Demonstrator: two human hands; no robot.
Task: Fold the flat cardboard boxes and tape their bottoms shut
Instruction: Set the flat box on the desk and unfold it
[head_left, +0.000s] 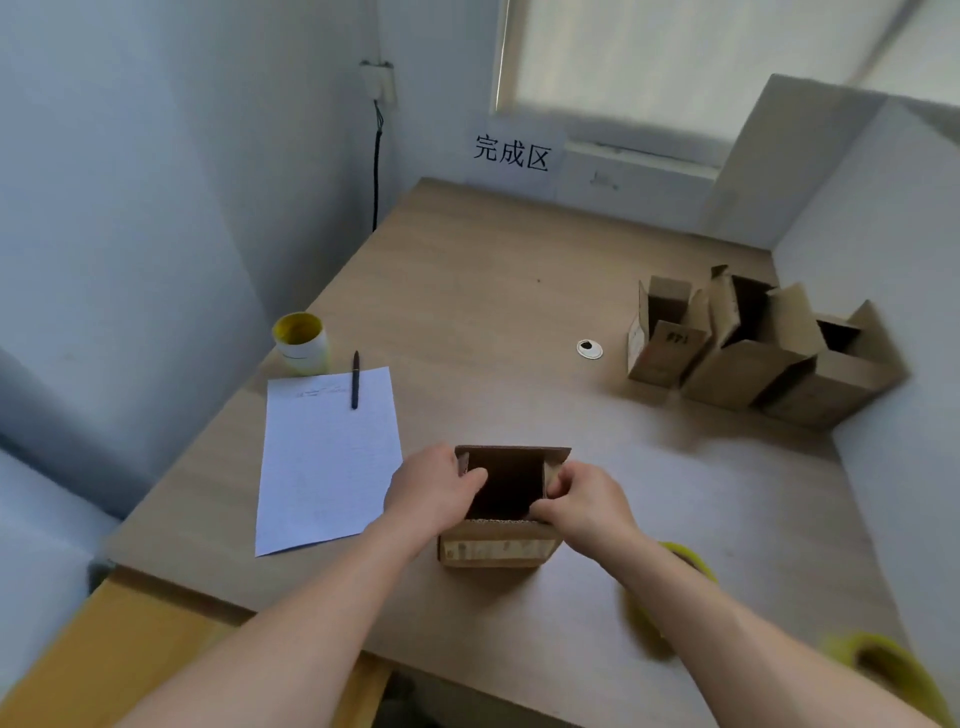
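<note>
nearest, two blurred yellow tape rolls (883, 670) on the table (493, 312) by the right forearm. just beyond, near the front edge, an upright open-topped cardboard box (498, 551), gripped on both sides: left hand (436, 491) curled over its left rim, right hand (582, 501) pinching the right flap. farther off, paper sheet (327, 457) and pen (355, 379) at left, folded boxes (737, 364) clustered against the right wall.

the table (493, 291) is pale wood-grain laminate, smooth and matt. the box (496, 551) is matt brown corrugated cardboard, its cut edge rough and fluted, like the folded boxes (753, 364) further off. the sheet (327, 457) is thin white paper. the tape rolls (893, 670) look glossy yellow plastic.
</note>
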